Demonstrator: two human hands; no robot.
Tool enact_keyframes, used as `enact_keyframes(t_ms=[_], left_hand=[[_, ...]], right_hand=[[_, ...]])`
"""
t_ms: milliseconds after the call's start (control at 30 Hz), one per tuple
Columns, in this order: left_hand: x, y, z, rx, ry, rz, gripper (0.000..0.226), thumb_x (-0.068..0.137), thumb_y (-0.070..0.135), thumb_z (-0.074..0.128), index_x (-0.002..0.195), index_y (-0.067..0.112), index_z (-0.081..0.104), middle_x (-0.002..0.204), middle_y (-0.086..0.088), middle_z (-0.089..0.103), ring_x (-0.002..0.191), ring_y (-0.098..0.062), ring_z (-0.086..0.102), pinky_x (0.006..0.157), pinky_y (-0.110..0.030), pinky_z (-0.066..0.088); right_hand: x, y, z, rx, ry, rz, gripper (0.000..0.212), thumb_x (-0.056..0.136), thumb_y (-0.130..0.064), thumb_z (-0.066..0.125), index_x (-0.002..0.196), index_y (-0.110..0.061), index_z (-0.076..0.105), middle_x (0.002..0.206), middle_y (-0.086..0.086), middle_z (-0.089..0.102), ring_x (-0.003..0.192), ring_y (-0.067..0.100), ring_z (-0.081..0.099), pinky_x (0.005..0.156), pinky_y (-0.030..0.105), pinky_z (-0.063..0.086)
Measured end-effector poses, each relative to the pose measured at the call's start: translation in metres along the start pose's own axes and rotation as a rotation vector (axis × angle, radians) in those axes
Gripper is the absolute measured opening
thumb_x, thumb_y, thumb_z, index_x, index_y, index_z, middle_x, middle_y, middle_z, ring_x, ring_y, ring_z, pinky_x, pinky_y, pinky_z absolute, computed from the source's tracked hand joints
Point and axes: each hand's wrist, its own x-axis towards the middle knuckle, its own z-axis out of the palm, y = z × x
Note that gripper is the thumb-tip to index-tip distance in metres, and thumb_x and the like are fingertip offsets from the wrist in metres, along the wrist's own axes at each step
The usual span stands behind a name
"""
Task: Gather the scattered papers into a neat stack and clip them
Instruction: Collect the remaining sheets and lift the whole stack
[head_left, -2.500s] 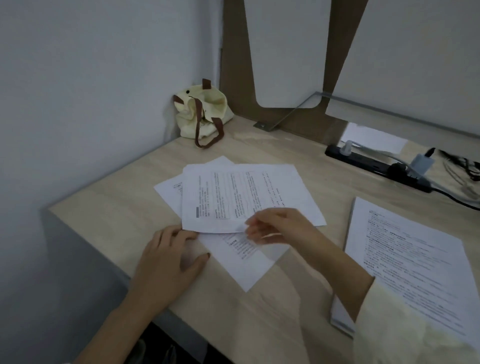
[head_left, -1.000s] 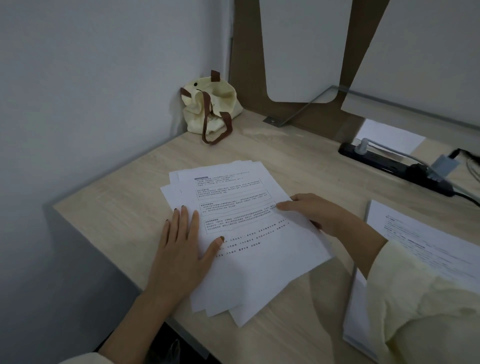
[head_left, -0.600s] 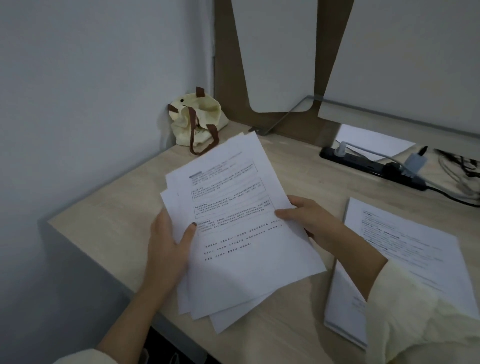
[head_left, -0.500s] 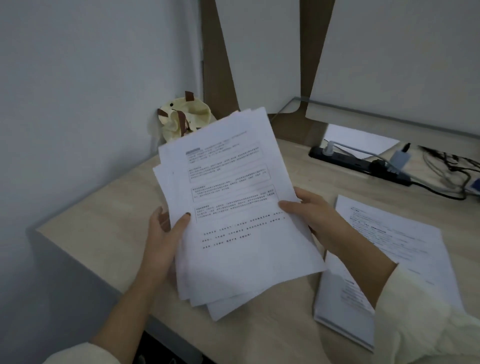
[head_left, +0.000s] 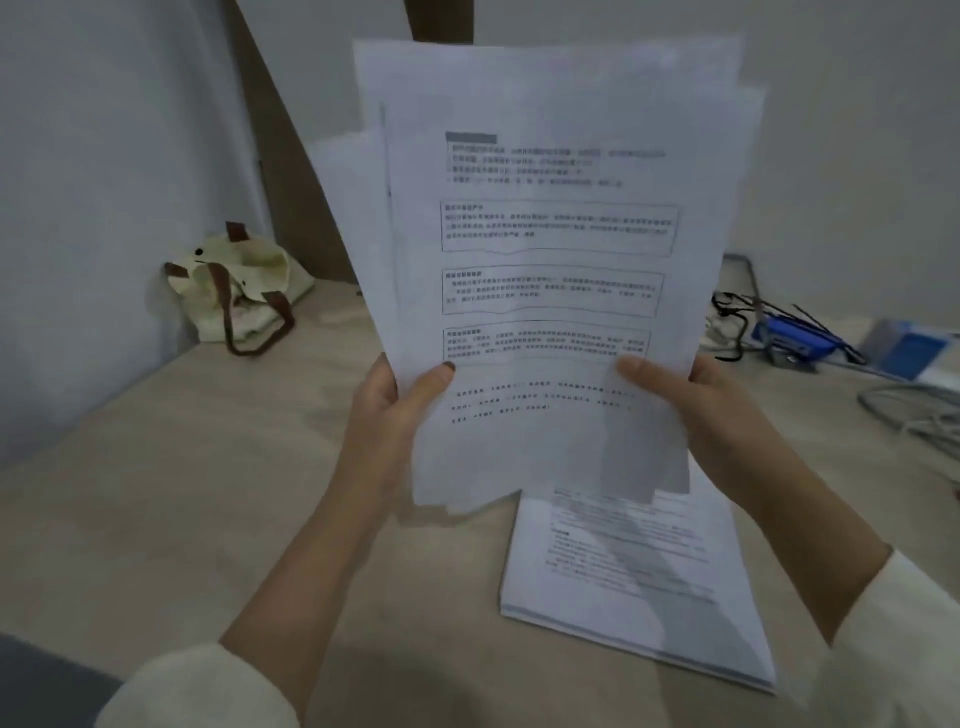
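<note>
The person is holding a sheaf of loose papers (head_left: 545, 249) upright over the wooden desk (head_left: 171, 467), printed side facing the camera. Whether its bottom edge is touching anything below is not clear. The sheets are not lining up: at least 3 edges are fanning out at the top and along the left side, and the bottom edges are sitting uneven.

The left hand (head_left: 395, 415) is gripping the sheaf at its lower left edge, thumb lying across the front sheet and fingers going behind it. The right hand (head_left: 711, 410) is gripping the lower right edge in the same way, thumb in front, fingers hidden behind the paper.

The front sheet is carrying a grey heading bar, 3 boxed blocks of text and some loose lines below them; the print is too blurred to read.

Below the sheaf, a second stack of printed pages (head_left: 623, 582) is lying flat on the desk. A cream tote bag (head_left: 234, 291) with brown straps is slumping against the wall (head_left: 104, 182) at the far left. At the far right, dark cables (head_left: 748, 312) and a blue device (head_left: 795, 340) are lying on the desk, too blurred to identify.
</note>
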Motion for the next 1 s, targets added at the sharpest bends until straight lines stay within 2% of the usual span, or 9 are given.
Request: enact_keyframes(t_ms=[167, 267, 367, 467, 533, 600, 733, 900, 1000], left_hand=[[0.003, 0.001, 0.036, 0.003, -0.125, 0.054, 0.025, 0.083, 0.006, 0.063, 0.1, 0.024, 0.063, 0.094, 0.013, 0.07, 0.085, -0.001, 0.068, 0.071, -0.016, 0.053], [0.0, -0.001, 0.051, 0.035, -0.208, 0.108, 0.03, 0.079, 0.011, 0.064, 0.102, 0.029, 0.059, 0.099, 0.015, 0.069, 0.09, -0.001, 0.067, 0.072, -0.015, 0.052], [0.0, -0.003, 0.063, 0.034, -0.218, 0.143, 0.031, 0.085, 0.003, 0.06, 0.102, 0.028, 0.057, 0.098, 0.014, 0.067, 0.087, 0.003, 0.067, 0.071, -0.013, 0.051], [-0.002, -0.011, 0.066, 0.05, -0.222, 0.153, 0.03, 0.081, 0.01, 0.062, 0.102, 0.031, 0.056, 0.099, 0.015, 0.067, 0.089, 0.002, 0.066, 0.074, -0.015, 0.052], [-0.005, -0.023, 0.063, 0.051, -0.213, 0.101, 0.031, 0.075, 0.014, 0.059, 0.102, 0.031, 0.057, 0.094, 0.018, 0.07, 0.087, 0.004, 0.066, 0.071, -0.013, 0.052], [-0.009, -0.038, 0.061, 0.065, -0.207, 0.031, 0.031, 0.08, 0.007, 0.061, 0.101, 0.029, 0.057, 0.09, 0.019, 0.07, 0.081, 0.009, 0.066, 0.066, -0.009, 0.05], [-0.011, -0.049, 0.065, 0.136, -0.171, -0.06, 0.028, 0.089, 0.002, 0.054, 0.108, 0.023, 0.055, 0.099, 0.012, 0.064, 0.076, 0.011, 0.064, 0.066, -0.01, 0.052], [-0.007, -0.043, 0.073, 0.167, -0.148, -0.119, 0.025, 0.089, 0.014, 0.058, 0.113, 0.019, 0.054, 0.105, 0.007, 0.067, 0.091, -0.01, 0.067, 0.074, -0.028, 0.055], [-0.008, -0.054, 0.074, 0.232, -0.174, -0.22, 0.016, 0.091, 0.017, 0.055, 0.103, 0.026, 0.052, 0.101, 0.007, 0.065, 0.088, -0.012, 0.065, 0.068, -0.027, 0.052]], right_hand=[[-0.016, -0.006, -0.036, 0.017, 0.059, -0.08, 0.04, 0.072, -0.027, 0.067, 0.112, -0.026, 0.064, 0.111, -0.008, 0.071, 0.102, 0.013, 0.068, 0.086, 0.032, 0.056], [-0.025, -0.002, -0.05, 0.067, 0.123, -0.093, 0.045, 0.068, -0.031, 0.068, 0.112, -0.024, 0.064, 0.112, -0.008, 0.071, 0.104, 0.014, 0.067, 0.089, 0.033, 0.055], [-0.029, -0.002, -0.058, 0.146, 0.153, -0.116, 0.041, 0.073, -0.029, 0.065, 0.112, -0.021, 0.064, 0.113, -0.007, 0.071, 0.104, 0.014, 0.067, 0.087, 0.031, 0.056], [-0.035, 0.005, -0.061, 0.141, 0.186, -0.113, 0.036, 0.081, -0.027, 0.059, 0.117, -0.022, 0.061, 0.116, -0.008, 0.069, 0.105, 0.01, 0.066, 0.084, 0.026, 0.055], [-0.039, 0.019, -0.06, 0.074, 0.191, -0.057, 0.033, 0.085, -0.028, 0.056, 0.118, -0.026, 0.06, 0.114, -0.013, 0.069, 0.104, 0.005, 0.065, 0.078, 0.019, 0.054], [-0.042, 0.038, -0.056, 0.026, 0.173, 0.04, 0.028, 0.09, -0.028, 0.053, 0.118, -0.029, 0.059, 0.113, -0.015, 0.069, 0.104, 0.003, 0.065, 0.076, 0.016, 0.054], [-0.044, 0.05, -0.054, -0.035, 0.228, 0.149, 0.031, 0.094, -0.025, 0.049, 0.123, -0.018, 0.058, 0.117, -0.005, 0.067, 0.103, 0.01, 0.064, 0.084, 0.024, 0.052], [-0.045, 0.037, -0.067, -0.148, 0.333, 0.146, 0.025, 0.094, -0.02, 0.05, 0.115, -0.016, 0.063, 0.106, -0.002, 0.071, 0.093, 0.016, 0.068, 0.074, 0.028, 0.053], [-0.053, 0.046, -0.075, -0.208, 0.319, 0.246, 0.024, 0.094, -0.016, 0.049, 0.114, -0.011, 0.06, 0.104, 0.006, 0.07, 0.089, 0.022, 0.068, 0.075, 0.034, 0.055]])
